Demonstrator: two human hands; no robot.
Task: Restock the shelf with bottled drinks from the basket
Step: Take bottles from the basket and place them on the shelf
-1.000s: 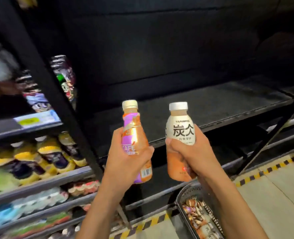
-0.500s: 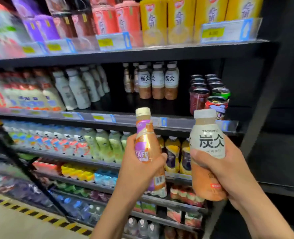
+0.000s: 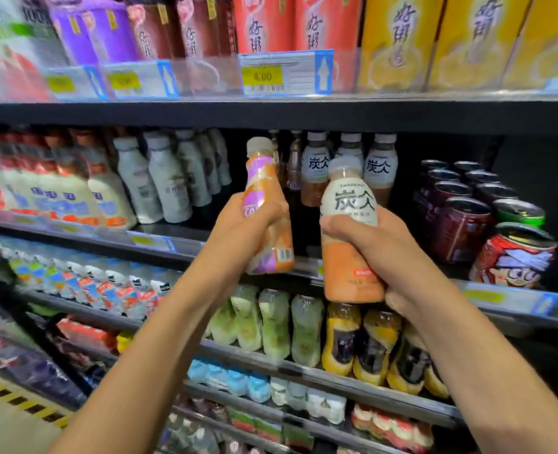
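My left hand [image 3: 238, 227] grips an orange-and-purple labelled bottle [image 3: 269, 204] with a pale cap, tilted slightly right. My right hand [image 3: 385, 250] holds a white-labelled milk-tea bottle [image 3: 349, 224] with black characters and a white cap, upright. Both bottles are raised in front of the middle shelf [image 3: 186, 244]. Directly behind them stand matching white-labelled bottles [image 3: 377, 168] in a row, with a dark gap on the shelf before them. The basket is out of view.
Dark cans [image 3: 461, 221] and a cartoon-printed can [image 3: 513, 257] fill the shelf to the right. White bottles [image 3: 159, 178] stand to the left. Cartons with price tags [image 3: 284, 73] sit above. Green and yellow bottles [image 3: 307, 329] line the shelf below.
The view swung from the empty dark shelf and basket to the stocked shelves and moved closer. Both hands lifted their bottles up toward the middle shelf, closer together.
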